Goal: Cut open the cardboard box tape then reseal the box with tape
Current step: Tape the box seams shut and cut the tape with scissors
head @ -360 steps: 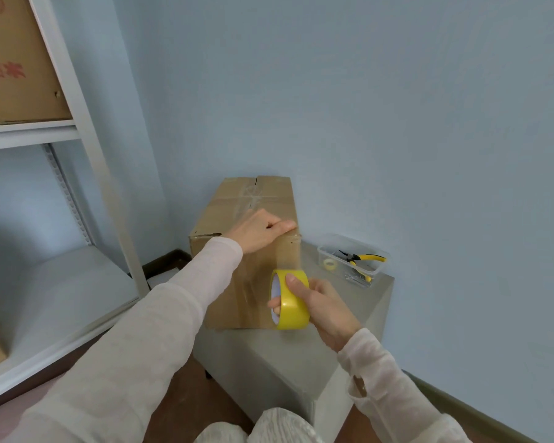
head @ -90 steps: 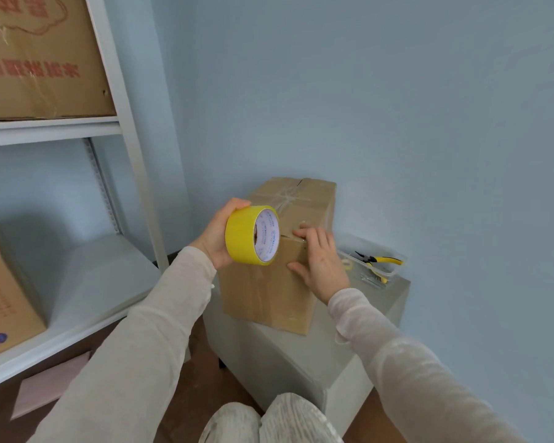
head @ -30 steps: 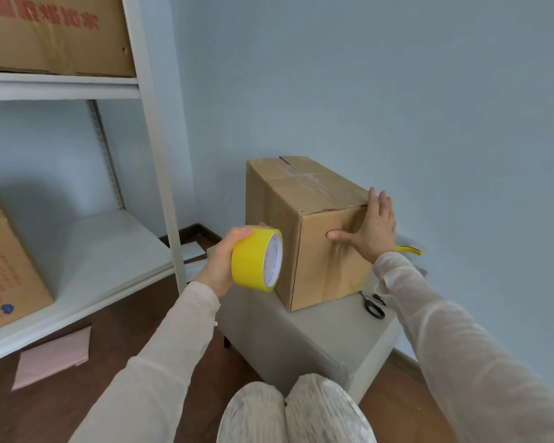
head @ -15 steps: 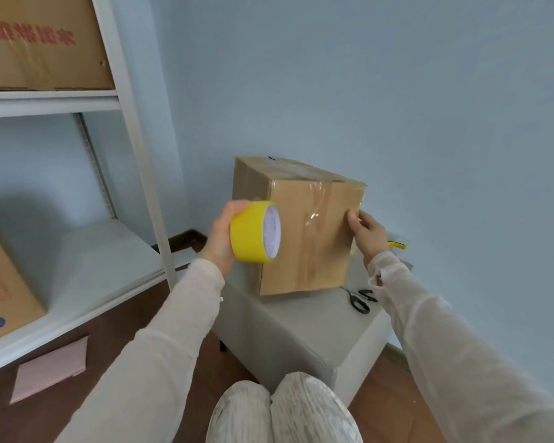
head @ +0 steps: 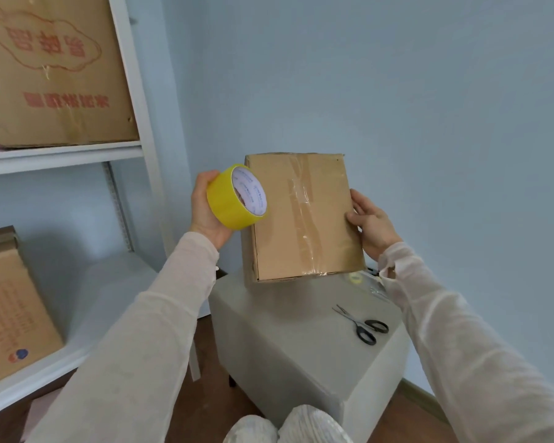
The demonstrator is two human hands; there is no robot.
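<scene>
Left hand (head: 204, 210) grips the yellow tape roll (head: 229, 204), fingers curled round its rim, holding it by the box's (head: 301, 215) upper left corner; whether they touch cannot be told. Right hand (head: 371, 224) holds the box's right edge, thumb on the near face and fingers wrapped behind. Half a second ago the box showed its top and a corner; now it has been turned so that one broad face, with clear tape down the middle, fronts the camera. It stands at the far end of the grey stool (head: 288, 343). Scissors (head: 364, 326) lie on the stool as before.
</scene>
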